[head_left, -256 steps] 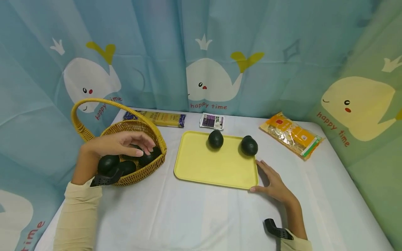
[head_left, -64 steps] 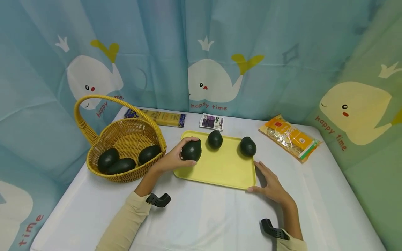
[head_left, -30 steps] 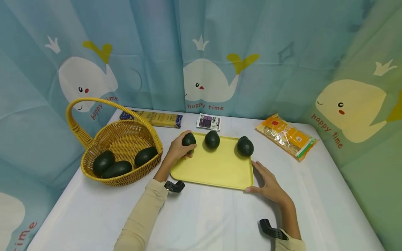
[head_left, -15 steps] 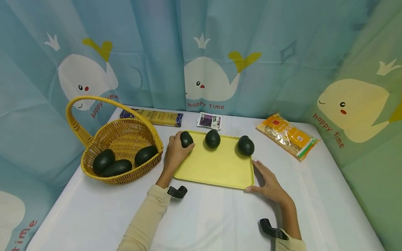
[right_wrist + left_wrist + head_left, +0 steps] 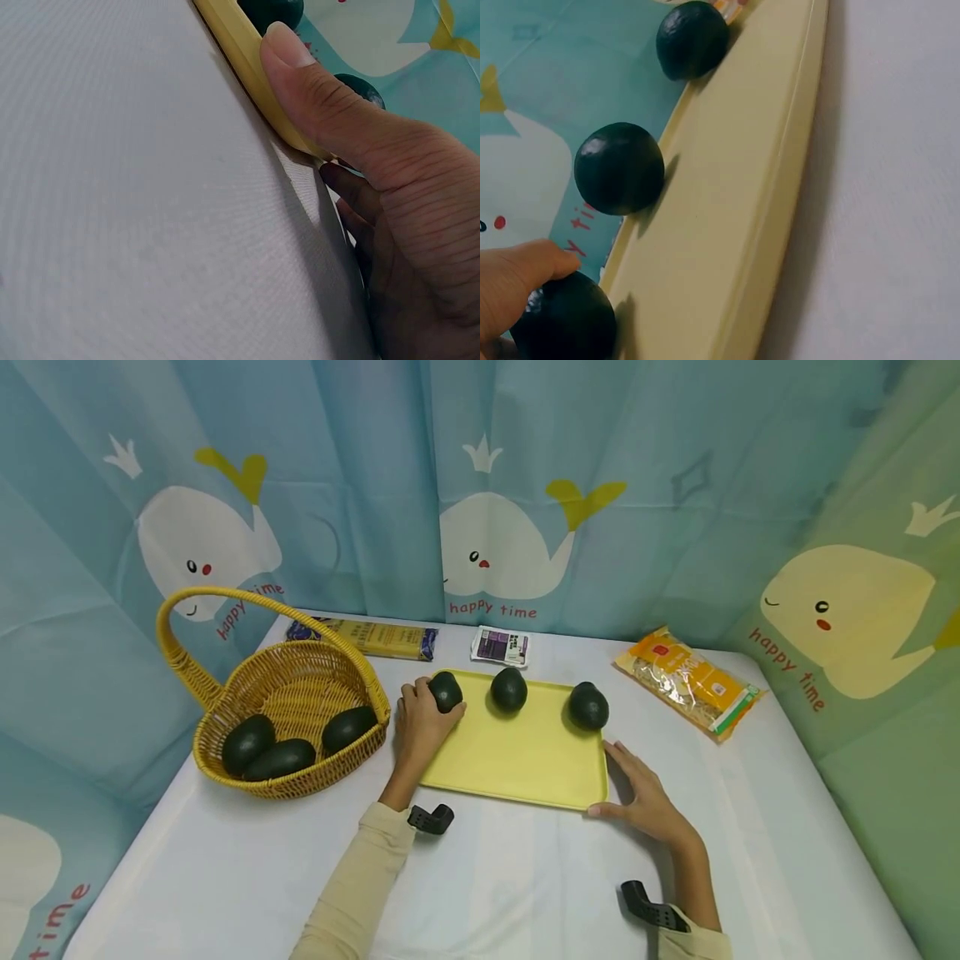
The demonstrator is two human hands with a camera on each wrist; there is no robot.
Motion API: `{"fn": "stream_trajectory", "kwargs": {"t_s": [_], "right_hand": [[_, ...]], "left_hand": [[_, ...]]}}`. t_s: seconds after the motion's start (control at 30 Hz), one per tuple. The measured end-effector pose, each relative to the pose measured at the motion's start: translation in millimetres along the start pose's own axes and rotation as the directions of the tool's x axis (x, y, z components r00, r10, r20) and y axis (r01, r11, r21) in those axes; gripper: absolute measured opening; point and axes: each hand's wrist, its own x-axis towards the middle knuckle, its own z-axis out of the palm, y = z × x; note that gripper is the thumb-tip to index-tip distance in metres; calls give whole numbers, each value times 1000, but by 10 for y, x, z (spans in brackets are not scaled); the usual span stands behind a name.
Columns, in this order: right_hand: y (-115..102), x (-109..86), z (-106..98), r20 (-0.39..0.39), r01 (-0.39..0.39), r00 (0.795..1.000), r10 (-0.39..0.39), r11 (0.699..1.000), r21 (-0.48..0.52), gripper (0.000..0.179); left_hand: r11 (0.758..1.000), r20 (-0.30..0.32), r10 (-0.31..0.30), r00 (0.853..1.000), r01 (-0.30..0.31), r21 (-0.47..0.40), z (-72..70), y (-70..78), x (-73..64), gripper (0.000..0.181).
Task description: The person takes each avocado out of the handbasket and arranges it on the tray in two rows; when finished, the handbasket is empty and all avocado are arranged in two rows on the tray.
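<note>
My left hand [image 5: 422,722] grips a dark green avocado [image 5: 446,692] at the back left corner of the yellow tray [image 5: 517,760]. In the left wrist view the thumb lies along the top of that avocado [image 5: 566,319]; the other fingers are mostly out of sight. A second avocado [image 5: 508,690] sits near the tray's back edge, and another dark avocado [image 5: 588,707] sits at its back right corner, with a dark bump showing behind it. At the tray's front right corner my right hand [image 5: 647,800] touches the rim, thumb at the front and relaxed fingers along the side.
A wicker basket [image 5: 300,793] with a tall handle stands left of the tray, holding several avocados [image 5: 281,760]. Along the back lie a yellow-and-blue packet [image 5: 382,639], a small purple-and-white packet [image 5: 500,647] and an orange bag [image 5: 690,681]. A patterned curtain [image 5: 390,485] encloses the table.
My left hand went from the basket to the tray with an avocado and lowered it at the back left corner. The right hand stays at the tray's corner.
</note>
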Motion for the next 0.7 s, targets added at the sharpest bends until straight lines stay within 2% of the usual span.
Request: {"fn": "stream_trajectory", "kwargs": {"t_s": [0.2, 0.7], "right_hand": [[13, -2, 1, 3, 1, 1000, -1, 1000, -1, 110], [3, -12, 2, -1, -9, 1000, 9, 1000, -15, 110]], "left_hand": [[1000, -28, -6, 1000, 5, -1, 34, 35, 67, 71], [989, -19, -19, 1000, 16, -150, 70, -25, 285, 69]]}}
